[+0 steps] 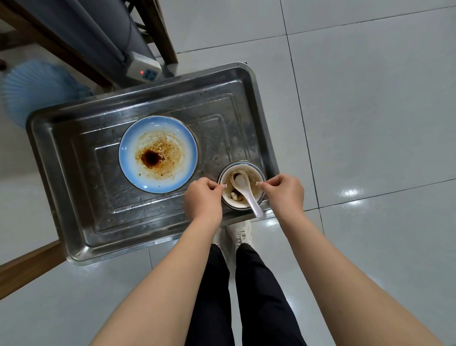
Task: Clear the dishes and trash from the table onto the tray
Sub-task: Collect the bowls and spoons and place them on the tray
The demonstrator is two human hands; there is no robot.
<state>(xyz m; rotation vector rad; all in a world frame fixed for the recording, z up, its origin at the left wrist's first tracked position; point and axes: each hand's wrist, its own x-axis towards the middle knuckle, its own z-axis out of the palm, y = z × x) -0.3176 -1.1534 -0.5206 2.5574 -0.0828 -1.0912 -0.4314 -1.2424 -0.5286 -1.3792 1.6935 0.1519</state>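
Note:
A steel tray lies below me. On it sits a blue-rimmed plate smeared with brown sauce. At the tray's near right corner is a small dirty bowl with a white spoon in it, handle sticking out toward me. My left hand pinches the bowl's left rim. My right hand pinches its right rim. Whether the bowl rests on the tray or hovers just above it is unclear.
A white power strip with a red light lies beyond the tray. A blue fan-shaped object is at the far left. Wooden furniture legs stand at the top, a wooden edge at the left. My legs and shoes are on the tiled floor.

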